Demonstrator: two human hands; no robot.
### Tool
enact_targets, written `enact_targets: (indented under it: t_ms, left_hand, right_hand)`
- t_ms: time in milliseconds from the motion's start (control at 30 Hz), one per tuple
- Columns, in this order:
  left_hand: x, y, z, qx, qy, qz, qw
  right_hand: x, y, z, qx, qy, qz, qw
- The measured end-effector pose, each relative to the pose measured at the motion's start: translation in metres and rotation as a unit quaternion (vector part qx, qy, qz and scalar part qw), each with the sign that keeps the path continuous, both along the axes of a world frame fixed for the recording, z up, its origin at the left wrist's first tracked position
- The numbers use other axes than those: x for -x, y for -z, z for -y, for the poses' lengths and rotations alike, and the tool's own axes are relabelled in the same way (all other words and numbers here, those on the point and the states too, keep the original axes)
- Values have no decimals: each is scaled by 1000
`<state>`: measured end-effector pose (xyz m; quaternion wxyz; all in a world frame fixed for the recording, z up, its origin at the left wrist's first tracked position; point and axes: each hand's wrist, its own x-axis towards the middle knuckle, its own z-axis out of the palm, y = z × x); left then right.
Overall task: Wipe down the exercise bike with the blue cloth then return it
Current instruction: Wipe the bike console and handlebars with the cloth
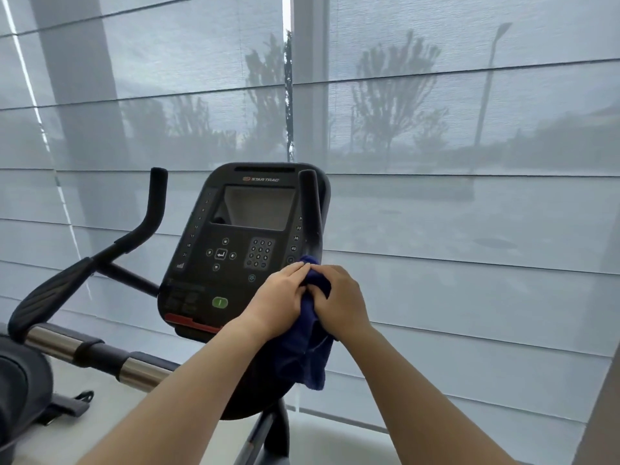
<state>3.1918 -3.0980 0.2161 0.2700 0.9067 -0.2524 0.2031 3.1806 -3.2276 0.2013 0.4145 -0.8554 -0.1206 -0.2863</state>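
The exercise bike's black console (235,250) faces me, with a grey screen, a keypad and a green button. Its right handlebar (310,209) rises upright beside the console. The blue cloth (310,347) is wrapped around the lower part of that handlebar and hangs down below my hands. My left hand (280,298) and my right hand (340,302) both clasp the cloth against the bar, side by side and touching. The left handlebar (152,213) curves up further to the left.
A padded elbow rest (50,297) and a chrome-and-black crossbar (100,354) extend to the left. A dark seat edge (20,380) sits at the lower left. Closed translucent window blinds (436,229) fill the wall right behind the bike. Pale floor lies below.
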Motion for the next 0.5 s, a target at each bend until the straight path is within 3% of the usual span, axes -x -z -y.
enact_targets:
  t_ms: [333,500]
  left_hand:
    - [-13,-9,-9,12,23,60,998]
    - [-38,-25,-3,9,12,136,991]
  right_hand:
    - [-14,-2,-5,-25,19,51,998]
    - [-38,-22,-7,-33,49,94,994]
